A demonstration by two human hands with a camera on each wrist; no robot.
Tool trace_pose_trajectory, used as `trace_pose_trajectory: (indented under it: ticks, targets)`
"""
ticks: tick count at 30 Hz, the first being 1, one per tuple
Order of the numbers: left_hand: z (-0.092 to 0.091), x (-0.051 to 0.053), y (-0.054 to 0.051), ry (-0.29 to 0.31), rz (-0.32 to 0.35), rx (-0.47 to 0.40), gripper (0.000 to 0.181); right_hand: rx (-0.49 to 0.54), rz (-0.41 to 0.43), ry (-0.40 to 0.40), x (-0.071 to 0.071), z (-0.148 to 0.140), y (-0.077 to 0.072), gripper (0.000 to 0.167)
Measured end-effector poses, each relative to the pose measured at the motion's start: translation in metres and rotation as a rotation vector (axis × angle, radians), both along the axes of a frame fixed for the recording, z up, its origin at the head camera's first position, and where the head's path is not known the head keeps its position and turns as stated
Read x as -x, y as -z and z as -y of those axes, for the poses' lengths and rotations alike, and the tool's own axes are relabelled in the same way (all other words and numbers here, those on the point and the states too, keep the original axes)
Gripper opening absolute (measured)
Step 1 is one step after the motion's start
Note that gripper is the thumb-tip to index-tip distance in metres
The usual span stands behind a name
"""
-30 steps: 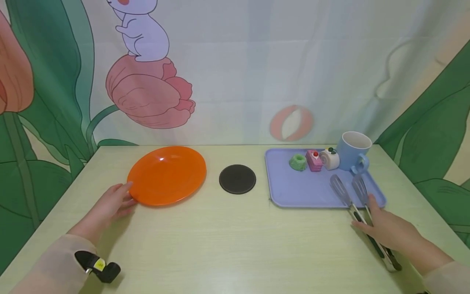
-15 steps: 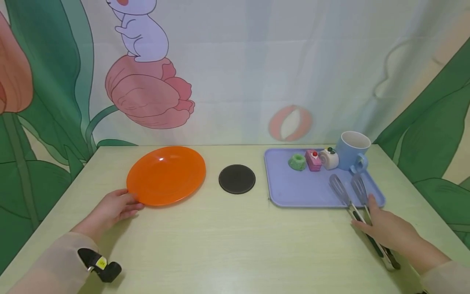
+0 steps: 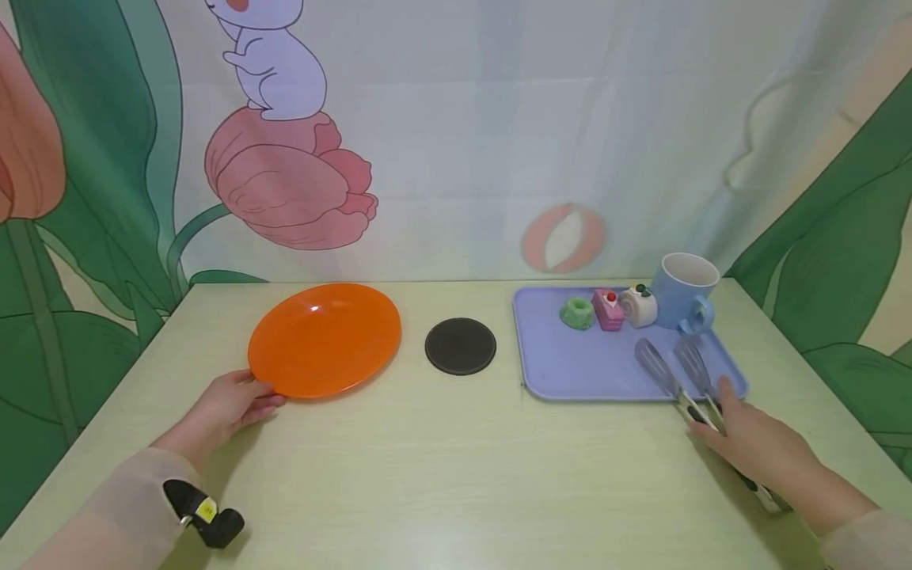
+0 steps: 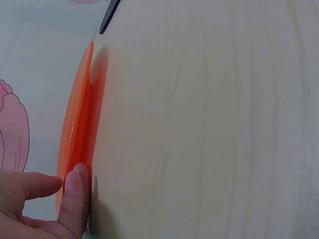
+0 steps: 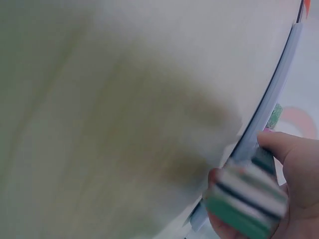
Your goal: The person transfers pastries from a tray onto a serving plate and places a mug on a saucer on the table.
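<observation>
An orange plate [image 3: 324, 340] lies at the left of the table, and my left hand [image 3: 228, 405] pinches its near-left rim. The left wrist view shows the thumb over the plate's edge [image 4: 77, 124] and the fingers against its underside. Slotted metal tongs [image 3: 657, 367] are in my right hand [image 3: 769, 447], their two heads apart over the tray. My palm hides part of their handles; the right wrist view has the tongs' blurred rear end [image 5: 246, 199] in the grip. Beneath the tong heads is a lavender tray [image 3: 570, 376].
Along the tray's back stand a green ring-shaped cake [image 3: 577, 314], a pink cake slice [image 3: 608, 309], a white roll cake [image 3: 644, 305] and a blue mug [image 3: 680, 293]. Between plate and tray lies a black round coaster [image 3: 460, 346]. A printed curtain [image 3: 456, 158] hangs behind the table.
My left hand has slid along the plate's rim toward the near right. The tongs have shifted slightly, their heads a little to the left, and more of their handles is hidden under my right hand.
</observation>
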State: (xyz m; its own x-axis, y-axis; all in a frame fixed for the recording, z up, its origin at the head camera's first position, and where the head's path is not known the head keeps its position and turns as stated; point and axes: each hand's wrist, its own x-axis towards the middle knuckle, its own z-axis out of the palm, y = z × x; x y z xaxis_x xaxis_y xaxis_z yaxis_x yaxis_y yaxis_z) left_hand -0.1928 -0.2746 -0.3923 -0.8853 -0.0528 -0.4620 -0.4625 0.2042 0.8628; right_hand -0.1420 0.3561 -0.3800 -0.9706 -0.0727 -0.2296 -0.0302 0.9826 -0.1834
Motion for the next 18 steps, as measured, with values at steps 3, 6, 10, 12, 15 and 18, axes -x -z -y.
trace_pose_trajectory:
  ticks: [3,6,10,12,15,18]
  targets:
    - [0.0,-0.002,0.0,-0.001,-0.002,-0.006,0.055,0.002,-0.048,0.0,-0.001,0.001,0.003,0.098]
    - [-0.002,-0.002,0.002,-0.015,0.005,-0.012,0.055,0.01,-0.072,0.01,-0.003,-0.002,0.005,0.095]
    - [-0.003,-0.002,0.004,-0.035,0.005,-0.02,0.055,0.04,-0.125,0.02,-0.006,-0.003,0.009,0.08]
    - [-0.003,-0.002,0.005,-0.035,0.0,-0.028,0.056,0.057,-0.167,0.02,-0.007,-0.003,0.01,0.067]
    - [-0.004,-0.003,0.005,-0.034,-0.003,-0.039,0.057,0.075,-0.207,0.016,-0.007,-0.003,0.011,0.056]
    - [-0.005,-0.006,0.005,-0.034,-0.001,-0.059,0.057,0.081,-0.238,0.008,-0.008,-0.002,0.01,0.051]
